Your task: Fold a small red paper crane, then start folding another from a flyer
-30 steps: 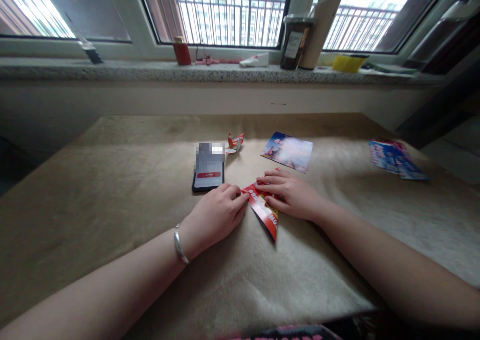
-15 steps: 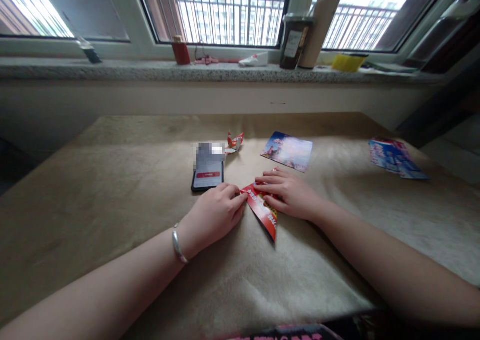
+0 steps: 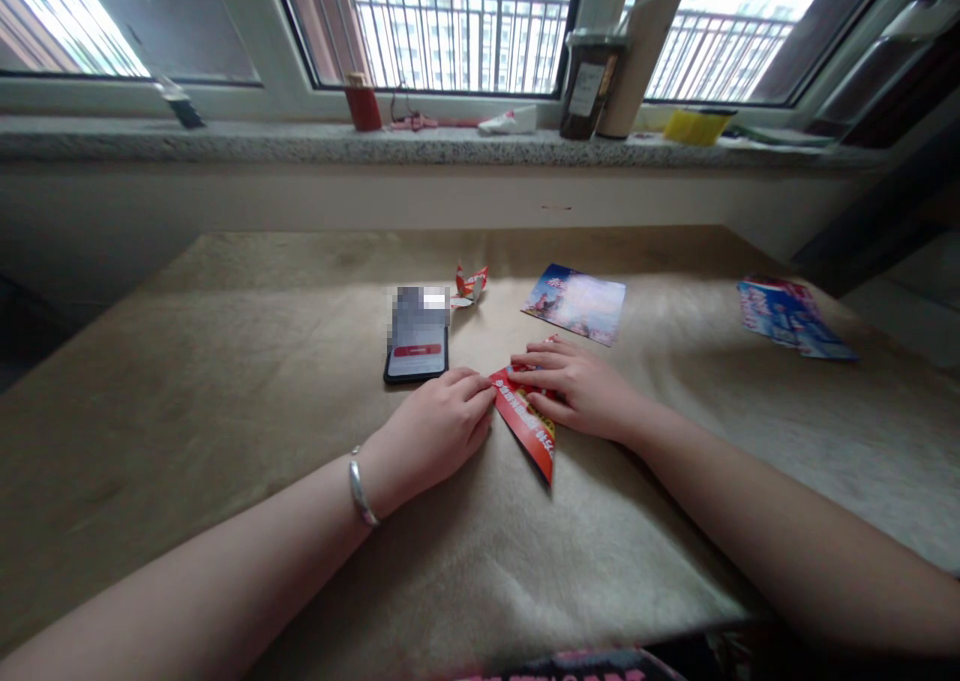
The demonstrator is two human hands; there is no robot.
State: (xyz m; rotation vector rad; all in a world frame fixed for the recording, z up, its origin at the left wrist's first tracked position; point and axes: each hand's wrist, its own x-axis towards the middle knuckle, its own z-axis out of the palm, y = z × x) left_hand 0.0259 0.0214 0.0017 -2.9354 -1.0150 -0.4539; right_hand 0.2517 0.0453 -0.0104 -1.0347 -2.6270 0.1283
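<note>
At the bottom of the frame two bare forearms reach forward over a tan table covering (image 3: 225, 391). A silver bracelet (image 3: 361, 491) sits on the left wrist.

Just past it, in the lower middle of the frame, the left hand (image 3: 435, 431) is curled in. Its thumb and forefinger close on the upper left corner of a folded red paper (image 3: 534, 431). The paper lies on the covering as a long wedge with its point towards the bottom of the frame, and it lies between the two hands.

The right hand (image 3: 592, 393) lies flat and open, palm down. Its fingers are stretched to the left across the paper's upper part and press it to the table, gripping nothing.

Directly beyond the left hand's knuckles a phone (image 3: 418, 349) lies face up with its screen lit. Further back, in the middle of the frame, is a small crumpled red-and-white paper shape (image 3: 471, 283). To its right lies a blue picture card (image 3: 576, 304), near the right hand's fingertips but apart from them. Some blue printed sheets (image 3: 791, 319) lie well apart at the right edge.

Along the top of the frame runs a stone windowsill (image 3: 225, 141). On it stand a red cup (image 3: 364, 106), a dark jar (image 3: 589, 86), a cardboard tube (image 3: 646, 51) and a yellow container (image 3: 697, 126).
</note>
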